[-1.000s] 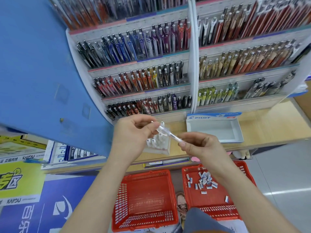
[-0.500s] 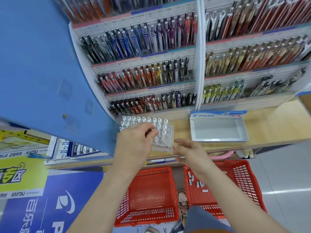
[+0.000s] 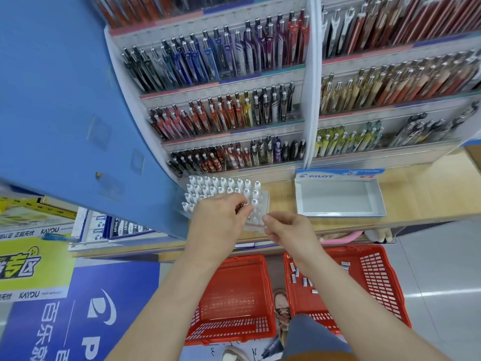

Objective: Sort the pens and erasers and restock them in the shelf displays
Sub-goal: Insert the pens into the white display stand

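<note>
Left hand [image 3: 221, 220] pinches white pen [image 3: 253, 202] into pen tray [image 3: 264, 204]; right hand [image 3: 289, 230] curled (grip unclear) at near corner; a nudge could topple packed neighbours.

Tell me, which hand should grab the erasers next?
Probably the right hand: the erasers lie in the red basket beneath it, while the left hand pinches a pen at the tray.

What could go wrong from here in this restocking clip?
The clear pen tray sits near the wooden shelf's front edge. The left hand, working a white pen into it, might shove or tip it toward the red baskets. Its fingers crowd neighbouring pens and may knock them askew.
</note>
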Available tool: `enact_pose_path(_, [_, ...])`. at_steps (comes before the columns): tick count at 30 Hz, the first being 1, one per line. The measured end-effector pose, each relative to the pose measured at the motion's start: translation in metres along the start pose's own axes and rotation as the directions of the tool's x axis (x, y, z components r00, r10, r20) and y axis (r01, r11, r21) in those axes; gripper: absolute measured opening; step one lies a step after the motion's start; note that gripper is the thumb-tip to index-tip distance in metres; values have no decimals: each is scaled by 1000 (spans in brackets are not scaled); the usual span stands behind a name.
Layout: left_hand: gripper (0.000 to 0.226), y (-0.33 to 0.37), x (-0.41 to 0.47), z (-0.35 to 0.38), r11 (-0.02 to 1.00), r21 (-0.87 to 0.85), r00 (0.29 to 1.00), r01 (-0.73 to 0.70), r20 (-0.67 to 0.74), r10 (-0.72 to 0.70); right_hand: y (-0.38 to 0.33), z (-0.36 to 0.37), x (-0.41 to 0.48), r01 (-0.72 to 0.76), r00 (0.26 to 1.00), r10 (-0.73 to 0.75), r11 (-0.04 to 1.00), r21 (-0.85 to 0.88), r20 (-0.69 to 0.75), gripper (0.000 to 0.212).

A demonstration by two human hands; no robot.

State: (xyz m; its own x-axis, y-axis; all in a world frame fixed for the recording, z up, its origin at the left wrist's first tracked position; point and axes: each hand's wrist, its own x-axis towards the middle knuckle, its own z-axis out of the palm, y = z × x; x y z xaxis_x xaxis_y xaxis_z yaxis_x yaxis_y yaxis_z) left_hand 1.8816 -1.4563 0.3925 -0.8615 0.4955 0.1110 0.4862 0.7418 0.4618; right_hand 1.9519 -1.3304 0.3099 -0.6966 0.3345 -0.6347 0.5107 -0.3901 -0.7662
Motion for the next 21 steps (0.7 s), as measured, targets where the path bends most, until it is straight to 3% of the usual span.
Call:
enact_pose_path(10, [16,-1,0,21,996,90,998,1,62,-7,0,13,1,0,998,7,995,105,-69,38])
enact_pose_path(15, [17,-5,-4,22,998,52,997,16,69,-19,-2,16,2,36,992,-30,999,41,-120,31])
enact_pose_path(21, [32,-12,-18,22,1000,20,999,7,-46,-6,-17,3,12,70,982,-87,992,-106,-165,21])
